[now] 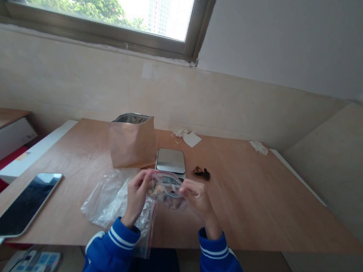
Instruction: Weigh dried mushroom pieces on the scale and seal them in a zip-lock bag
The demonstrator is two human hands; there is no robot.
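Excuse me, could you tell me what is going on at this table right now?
A person in blue sleeves holds a small clear zip bag with brownish pieces inside, left hand and right hand pinching its top edge from either side. Behind it on the wooden table sit a small scale, an open brown paper bag and a few dark pieces. Loose clear plastic bags and a phone lie to the left.

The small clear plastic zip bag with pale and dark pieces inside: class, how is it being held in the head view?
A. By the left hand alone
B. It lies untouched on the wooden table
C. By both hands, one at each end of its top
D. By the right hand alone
C: the left hand and the right hand each pinch one end of the small clear plastic zip bag, lifted above the wooden table.
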